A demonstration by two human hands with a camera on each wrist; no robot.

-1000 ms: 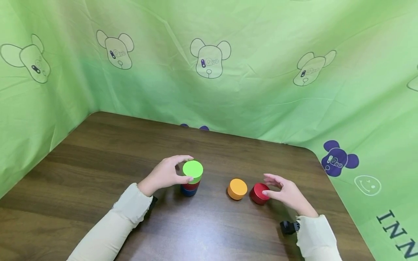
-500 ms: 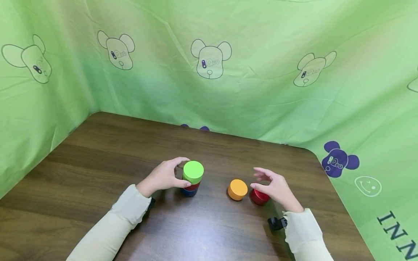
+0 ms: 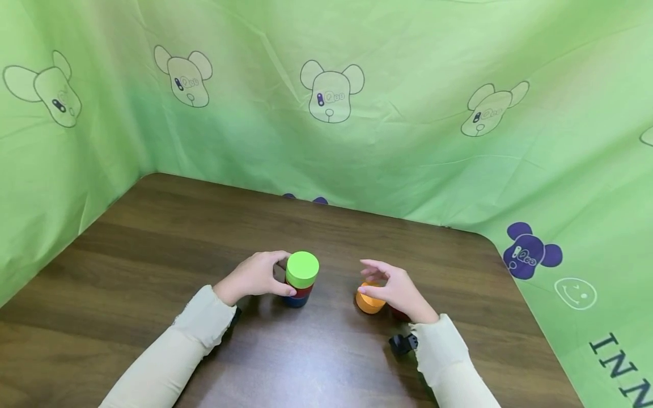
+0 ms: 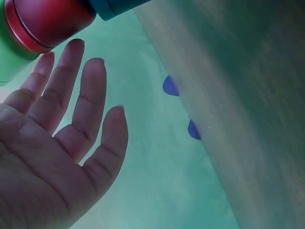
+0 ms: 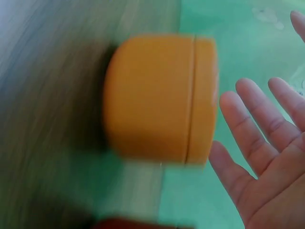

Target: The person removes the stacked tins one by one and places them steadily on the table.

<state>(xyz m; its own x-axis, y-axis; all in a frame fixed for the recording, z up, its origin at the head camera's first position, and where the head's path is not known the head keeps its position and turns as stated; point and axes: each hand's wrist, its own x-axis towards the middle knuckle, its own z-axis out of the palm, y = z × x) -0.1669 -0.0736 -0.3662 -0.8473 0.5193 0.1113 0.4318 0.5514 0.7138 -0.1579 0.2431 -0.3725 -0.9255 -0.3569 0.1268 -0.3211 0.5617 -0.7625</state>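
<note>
Orange cylinder (image 3: pixel 369 306) stands upright on the brown table (image 3: pixel 214 226), to the right of a stack (image 3: pixel 302 279), and it is nearer to the table's right edge than this stack. The right hand (image 3: pixel 395 288) is above and around its top, with thumb and fingers set wide apart; whether a fingertip touches it, I cannot tell. In the right wrist view, somewhat blurred, a thin seam runs round the cylinder close to its top. A separate red cylinder (image 3: pixel 399 314) is just beside it, towards the right edge, mostly hidden by the right hand and wrist.

The left hand (image 3: pixel 255 275) is at the left side of the upright stack, which is well apart from the far edge of the table. Green cylinder (image 3: pixel 302 269) is on top, middle red cylinder (image 3: pixel 304 292) below it, and blue cylinder (image 3: pixel 296 302) rests on the table. This hand makes a wide curve, its thumb in front of the stack; the left wrist view shows the fingers relaxed, and whether they touch I cannot tell.

Pale sleeves (image 3: pixel 444 351) cover both arms. Behind the far edge hangs a green cloth (image 3: pixel 326 164) with drawn animal heads.
</note>
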